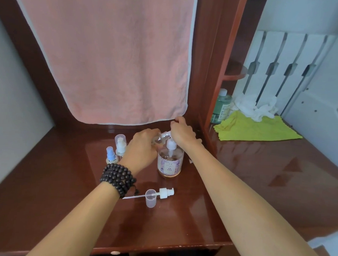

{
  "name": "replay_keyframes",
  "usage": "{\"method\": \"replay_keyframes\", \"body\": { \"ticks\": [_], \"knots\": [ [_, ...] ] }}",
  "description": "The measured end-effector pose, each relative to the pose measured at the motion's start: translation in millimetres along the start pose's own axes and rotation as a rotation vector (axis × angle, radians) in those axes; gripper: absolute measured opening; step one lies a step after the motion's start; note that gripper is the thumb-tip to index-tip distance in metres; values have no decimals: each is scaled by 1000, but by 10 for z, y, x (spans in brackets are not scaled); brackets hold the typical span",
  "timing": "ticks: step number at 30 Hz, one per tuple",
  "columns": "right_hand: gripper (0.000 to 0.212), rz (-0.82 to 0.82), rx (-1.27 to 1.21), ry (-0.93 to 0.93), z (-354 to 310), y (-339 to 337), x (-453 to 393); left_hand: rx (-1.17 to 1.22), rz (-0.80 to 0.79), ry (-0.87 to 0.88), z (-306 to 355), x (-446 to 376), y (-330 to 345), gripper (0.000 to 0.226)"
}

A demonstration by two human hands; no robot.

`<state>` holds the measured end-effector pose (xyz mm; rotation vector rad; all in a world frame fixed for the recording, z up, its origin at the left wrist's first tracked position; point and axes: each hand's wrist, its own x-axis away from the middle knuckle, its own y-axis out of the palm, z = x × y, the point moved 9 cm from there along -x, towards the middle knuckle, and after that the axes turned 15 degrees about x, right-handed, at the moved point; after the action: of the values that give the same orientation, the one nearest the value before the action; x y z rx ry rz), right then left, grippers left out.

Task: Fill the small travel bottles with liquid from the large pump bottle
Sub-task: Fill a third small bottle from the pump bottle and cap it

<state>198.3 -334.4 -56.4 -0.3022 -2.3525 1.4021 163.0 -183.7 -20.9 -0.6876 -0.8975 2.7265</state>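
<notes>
My left hand [143, 144] grips the small clear travel bottle [161, 137], tilted at the nozzle, twelve o'clock above the large floral pump bottle [169, 163]; my right hand [181, 133] presses the pump. Slow strokes, mouth tight underneath.

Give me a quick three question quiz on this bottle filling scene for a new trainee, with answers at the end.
1. True or false: the left hand holds a small open bottle tilted at the nozzle of the large pump bottle.
2. What lies on the desk in front of the pump bottle?
A. a funnel
B. a removed pump top and clear cap
C. a sponge
3. Which hand rests on the pump head?

Key: 1 true; 2 B; 3 the right hand.
</notes>
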Motion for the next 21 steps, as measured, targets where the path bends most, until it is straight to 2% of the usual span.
{"method": "replay_keyframes", "body": {
  "ticks": [6, 12, 21],
  "knots": [
    [47, 6, 36, 16, 21, 92, 5, -15, -14, -23, -19, 73, 59, 17],
    [46, 20, -6, -44, -88, -38, 19, 7, -3, 8, 48, 10, -48, 22],
    [48, -3, 39, -9, -41, 92, 41, 11, -9, -37, -37, 66, 37, 21]
  ]
}}
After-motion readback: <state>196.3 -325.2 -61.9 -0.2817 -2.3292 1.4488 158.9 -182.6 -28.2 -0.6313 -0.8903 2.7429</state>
